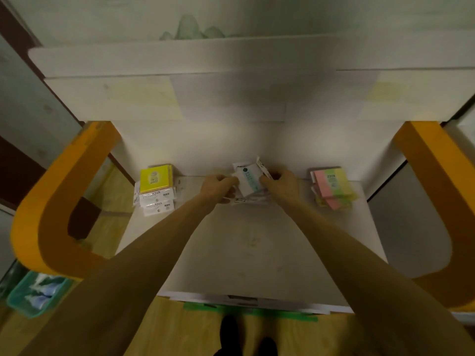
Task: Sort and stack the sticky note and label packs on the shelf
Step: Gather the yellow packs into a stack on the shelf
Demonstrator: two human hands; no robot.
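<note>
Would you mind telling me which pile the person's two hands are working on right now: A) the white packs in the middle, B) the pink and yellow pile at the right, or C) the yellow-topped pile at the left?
A: the left hand and right hand both grip the white packs in the middle.

A white shelf unit (246, 253) with curved orange side supports (46, 214) is standing against a pale wall (231, 11), its upper board (180, 55) lying in dim light. Yellowish wood-look flooring (164, 332) is showing below, with green tape (257, 313) running along the shelf's front edge. A teal plastic basket (33, 294) is sitting at lower left.
</note>
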